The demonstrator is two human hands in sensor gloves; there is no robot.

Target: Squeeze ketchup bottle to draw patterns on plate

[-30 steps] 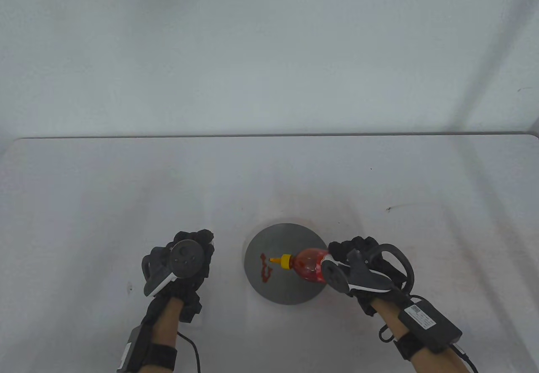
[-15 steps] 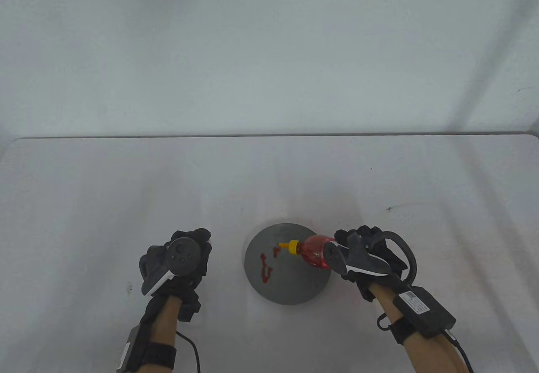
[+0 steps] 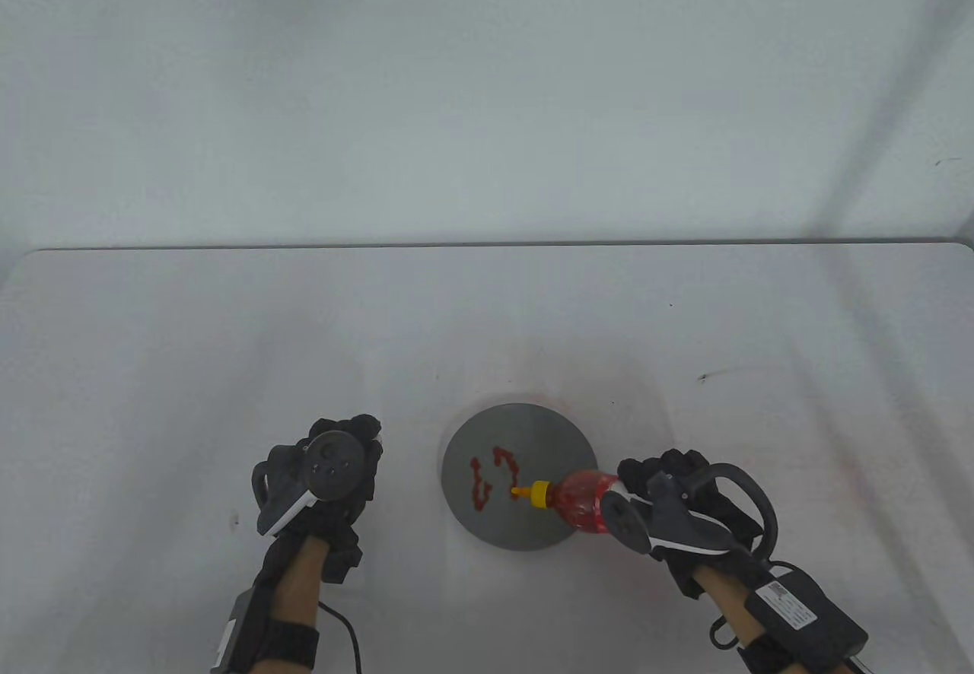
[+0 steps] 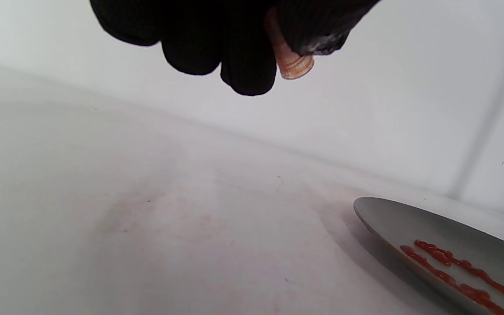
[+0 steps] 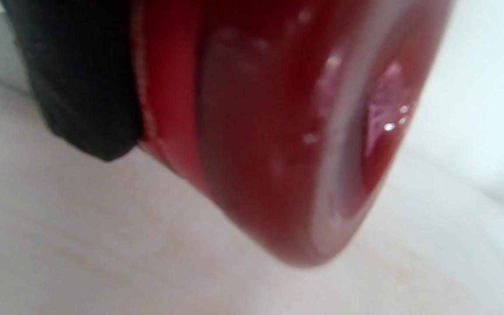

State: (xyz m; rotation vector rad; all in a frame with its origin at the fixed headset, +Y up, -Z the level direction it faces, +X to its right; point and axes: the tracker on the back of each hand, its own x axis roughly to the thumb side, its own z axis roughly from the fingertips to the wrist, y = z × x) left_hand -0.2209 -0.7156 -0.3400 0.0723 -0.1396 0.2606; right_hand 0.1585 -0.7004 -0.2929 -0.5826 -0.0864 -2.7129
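A grey round plate (image 3: 536, 430) lies on the white table and carries red ketchup lines (image 3: 487, 480) on its left half. My right hand (image 3: 650, 476) grips a red ketchup bottle (image 3: 582, 503) lying nearly level, its yellow nozzle (image 3: 521, 491) pointing left over the plate's middle, at the end of the newest line. The right wrist view shows the bottle (image 5: 269, 131) blurred and close, with a gloved finger (image 5: 81, 78) on it. My left hand (image 3: 346, 434) is left of the plate. In the left wrist view its fingers (image 4: 234, 52) pinch a small orange cap (image 4: 290, 63); the plate (image 4: 409, 218) shows at lower right.
The white table (image 3: 228, 339) runs to a back edge against a pale wall. Small dark specks lie on the table at right (image 3: 704, 378). A faint reddish stain rings the plate's far side (image 3: 533, 392).
My right hand carried the bottle from the plate's far side toward me and to the right. A new ketchup line now curves across the plate's middle. The left hand stayed nearly still.
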